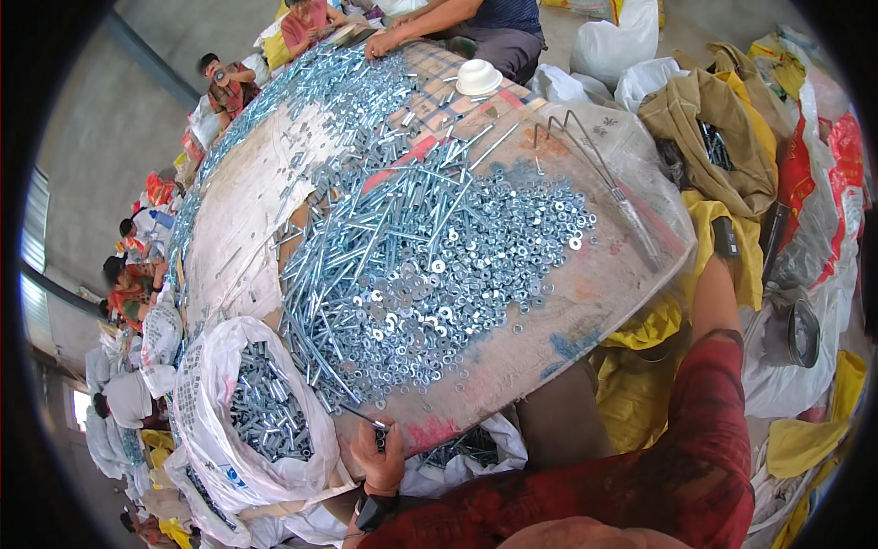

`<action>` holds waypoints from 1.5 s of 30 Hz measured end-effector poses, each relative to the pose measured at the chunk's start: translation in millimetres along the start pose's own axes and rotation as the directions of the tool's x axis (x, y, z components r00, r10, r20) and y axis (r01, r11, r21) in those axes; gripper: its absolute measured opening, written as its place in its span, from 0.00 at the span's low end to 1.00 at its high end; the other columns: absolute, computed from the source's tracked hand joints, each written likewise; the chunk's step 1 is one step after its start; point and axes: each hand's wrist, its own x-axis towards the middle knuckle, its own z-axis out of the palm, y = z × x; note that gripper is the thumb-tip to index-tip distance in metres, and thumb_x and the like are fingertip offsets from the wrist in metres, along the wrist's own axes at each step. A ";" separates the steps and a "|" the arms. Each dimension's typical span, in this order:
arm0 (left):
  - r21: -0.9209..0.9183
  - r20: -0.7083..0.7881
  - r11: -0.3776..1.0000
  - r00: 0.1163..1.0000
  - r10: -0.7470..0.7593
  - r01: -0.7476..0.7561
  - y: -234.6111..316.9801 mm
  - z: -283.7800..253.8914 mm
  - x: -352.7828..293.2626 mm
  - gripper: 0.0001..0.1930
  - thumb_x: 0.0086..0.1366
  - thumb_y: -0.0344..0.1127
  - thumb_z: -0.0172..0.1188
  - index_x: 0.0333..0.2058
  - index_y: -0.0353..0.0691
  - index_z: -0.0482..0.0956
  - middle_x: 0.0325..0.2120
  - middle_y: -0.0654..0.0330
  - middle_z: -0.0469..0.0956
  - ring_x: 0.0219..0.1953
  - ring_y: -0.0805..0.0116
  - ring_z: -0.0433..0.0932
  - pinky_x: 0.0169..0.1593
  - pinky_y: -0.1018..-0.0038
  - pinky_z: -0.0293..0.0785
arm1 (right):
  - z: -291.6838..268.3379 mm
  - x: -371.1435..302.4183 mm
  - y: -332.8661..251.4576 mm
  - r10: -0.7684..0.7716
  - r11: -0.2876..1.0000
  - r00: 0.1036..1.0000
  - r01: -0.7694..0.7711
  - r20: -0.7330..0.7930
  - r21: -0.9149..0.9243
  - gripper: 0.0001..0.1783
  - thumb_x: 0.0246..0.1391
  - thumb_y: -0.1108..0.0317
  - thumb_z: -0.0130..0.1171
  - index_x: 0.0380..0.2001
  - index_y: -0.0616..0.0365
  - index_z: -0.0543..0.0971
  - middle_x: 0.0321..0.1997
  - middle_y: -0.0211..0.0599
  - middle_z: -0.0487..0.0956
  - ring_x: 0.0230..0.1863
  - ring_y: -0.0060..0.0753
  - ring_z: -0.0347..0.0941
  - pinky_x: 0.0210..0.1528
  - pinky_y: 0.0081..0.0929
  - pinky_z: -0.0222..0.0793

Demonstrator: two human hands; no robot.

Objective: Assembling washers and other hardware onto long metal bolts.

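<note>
My left hand (378,460) is at the table's near edge, its fingers pinched round a thin metal rod (355,411) that has a short collar near the fingertips. Beside it, on the left, stands an open white woven sack (206,403) filled with short metal sleeves (268,407). Just beyond the hand lies a pile of washers and nuts (457,284), with long threaded rods (384,220) heaped behind. My right arm (715,297) reaches out to the right, a black band (725,236) at its wrist. The right hand's fingers are hidden among yellow and khaki sacks (732,128).
A wire hook tool (631,215) with a handle lies on the table's right part. A white bowl (478,78) stands at the far side. Another person's arm (416,32) reaches over the far heap. A metal tin (792,331) sits among plastic bags at right.
</note>
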 end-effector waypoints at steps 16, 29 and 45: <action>0.014 0.016 0.999 0.999 -0.038 0.038 8.3 -2.2 1.1 0.04 0.58 0.28 0.62 0.32 0.37 0.77 0.20 0.60 0.76 0.21 0.68 0.74 0.27 0.71 0.68 | 8.7 12.0 -4.7 -0.001 1.000 1.000 0.001 -0.003 0.008 0.13 0.59 0.69 0.55 0.45 0.62 0.79 0.25 0.30 0.75 0.19 0.23 0.67 0.19 0.22 0.59; 0.048 0.074 0.997 0.995 -0.068 0.064 16.8 -2.3 5.6 0.05 0.60 0.30 0.62 0.33 0.36 0.77 0.23 0.56 0.78 0.23 0.60 0.77 0.29 0.68 0.71 | -10.6 7.2 7.0 0.006 0.998 1.000 -0.005 -0.011 0.065 0.13 0.59 0.69 0.54 0.46 0.62 0.78 0.27 0.31 0.76 0.20 0.22 0.68 0.20 0.22 0.59; -0.046 -0.017 0.997 0.998 0.063 -0.063 7.1 2.9 9.5 0.05 0.63 0.28 0.60 0.33 0.33 0.75 0.22 0.54 0.75 0.23 0.63 0.72 0.30 0.67 0.69 | -109.0 -127.1 -23.6 0.280 0.308 0.947 -0.243 0.157 0.920 0.14 0.60 0.69 0.53 0.47 0.61 0.77 0.29 0.31 0.76 0.21 0.22 0.68 0.20 0.21 0.59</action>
